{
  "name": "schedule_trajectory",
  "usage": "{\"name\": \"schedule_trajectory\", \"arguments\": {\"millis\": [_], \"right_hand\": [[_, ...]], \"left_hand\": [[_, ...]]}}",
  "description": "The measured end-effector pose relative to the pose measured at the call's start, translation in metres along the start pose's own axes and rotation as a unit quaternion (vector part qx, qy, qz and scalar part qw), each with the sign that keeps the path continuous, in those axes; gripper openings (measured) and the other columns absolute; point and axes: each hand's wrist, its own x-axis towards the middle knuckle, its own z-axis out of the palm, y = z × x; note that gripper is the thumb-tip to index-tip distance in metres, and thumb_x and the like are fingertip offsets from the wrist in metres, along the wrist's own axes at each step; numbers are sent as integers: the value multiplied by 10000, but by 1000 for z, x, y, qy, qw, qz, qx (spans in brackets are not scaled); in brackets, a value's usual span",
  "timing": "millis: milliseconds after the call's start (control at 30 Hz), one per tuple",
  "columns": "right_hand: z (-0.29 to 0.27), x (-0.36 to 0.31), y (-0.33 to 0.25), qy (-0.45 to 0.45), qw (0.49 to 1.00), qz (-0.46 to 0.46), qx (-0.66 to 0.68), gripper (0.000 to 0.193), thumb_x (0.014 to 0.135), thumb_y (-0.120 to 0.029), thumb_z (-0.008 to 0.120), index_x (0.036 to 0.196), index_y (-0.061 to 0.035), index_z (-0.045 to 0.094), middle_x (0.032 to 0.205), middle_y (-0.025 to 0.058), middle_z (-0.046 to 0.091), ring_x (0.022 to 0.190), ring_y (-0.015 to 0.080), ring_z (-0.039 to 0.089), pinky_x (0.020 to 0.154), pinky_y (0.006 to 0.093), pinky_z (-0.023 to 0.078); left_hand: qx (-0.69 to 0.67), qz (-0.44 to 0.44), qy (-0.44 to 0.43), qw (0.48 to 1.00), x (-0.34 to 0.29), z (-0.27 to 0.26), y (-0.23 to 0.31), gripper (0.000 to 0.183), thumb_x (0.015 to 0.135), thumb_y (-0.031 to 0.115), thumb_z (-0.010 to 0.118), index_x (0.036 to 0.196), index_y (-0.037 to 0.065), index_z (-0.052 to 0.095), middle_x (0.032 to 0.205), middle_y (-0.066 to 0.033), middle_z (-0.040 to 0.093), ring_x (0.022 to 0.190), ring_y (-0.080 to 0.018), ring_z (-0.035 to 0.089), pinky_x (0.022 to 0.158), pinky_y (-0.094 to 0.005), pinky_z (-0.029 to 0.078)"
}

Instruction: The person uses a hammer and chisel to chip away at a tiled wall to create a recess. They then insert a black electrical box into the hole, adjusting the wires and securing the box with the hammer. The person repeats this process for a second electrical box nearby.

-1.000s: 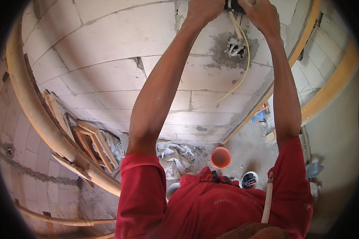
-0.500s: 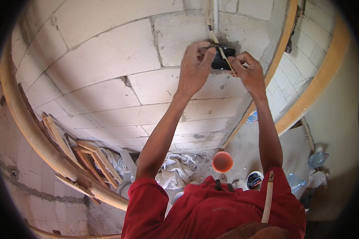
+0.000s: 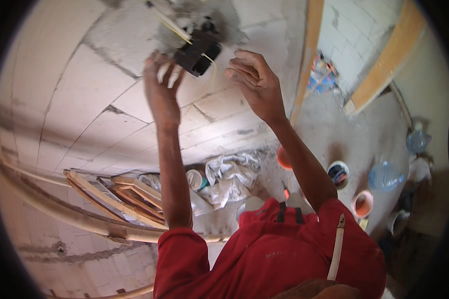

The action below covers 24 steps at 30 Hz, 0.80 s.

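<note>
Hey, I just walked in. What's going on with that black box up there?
A person in a red shirt has both hands raised beside a black box at the block wall. The left hand is right by it, possibly touching; the right hand is apart, holding nothing visible. A thin yellow wire curves out of the box.

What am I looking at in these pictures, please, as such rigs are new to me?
No machine here: a person in a red cloth shirt works bare-handed, seen from a fisheye camera worn on the head, which bends straight edges. A black boxy fitting with a thin yellow wire is at the pale block wall. The left hand is close to it, contact unclear; the right hand is apart, holding nothing visible. On the grey floor lie a crumpled whitish sheet and a clear bluish bottle.
</note>
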Motion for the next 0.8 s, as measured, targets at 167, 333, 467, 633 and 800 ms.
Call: {"name": "schedule_trajectory", "arguments": {"millis": [167, 333, 467, 633, 800], "right_hand": [[-154, -120, 73, 105, 975, 174, -94, 351, 992, -211, 692, 1259, 4, 613, 1139, 133, 713, 1086, 178, 690, 922, 327, 555], [-385, -415, 219, 293, 814, 445, -233, 335, 987, -274, 677, 1194, -10, 664, 994, 41, 717, 906, 119, 678, 784, 293, 534], [-476, -600, 238, 284, 697, 592, -289, 347, 958, -315, 687, 1162, -35, 693, 1075, 116, 752, 983, 260, 738, 830, 376, 569], [-515, -736, 332, 97, 611, 704, -349, 300, 980, -358, 605, 1113, -105, 696, 1159, 182, 722, 1091, 398, 687, 931, 513, 525], [-534, -790, 468, 0, 542, 685, -486, 252, 990, -287, 564, 1152, -131, 676, 1158, 190, 683, 1087, 438, 660, 914, 553, 526]], "left_hand": [[-82, -55, 106, 989, -59, 1, -26, 694, 1101, 463, 385, 1601, 22, 192, 1595, -221, 322, 1476, -410, 368, 1221, -561, 380], [-298, -249, 305, 870, -197, -98, -183, 468, 1065, 359, 491, 1341, -19, 494, 1352, -241, 596, 1284, -374, 582, 1144, -538, 469], [-209, -491, 571, 625, -404, -155, -306, 510, 1011, 395, 567, 1371, 43, 487, 1220, -202, 616, 1122, -357, 627, 950, -560, 565], [53, -583, 533, 611, -546, -65, -374, 549, 1025, 471, 536, 1412, 85, 485, 1363, -101, 522, 1231, -274, 565, 969, -501, 568], [282, -632, 243, 679, -582, -12, -460, 424, 1027, 348, 586, 1322, 48, 541, 1191, -92, 590, 1049, -235, 636, 848, -358, 555]]}}
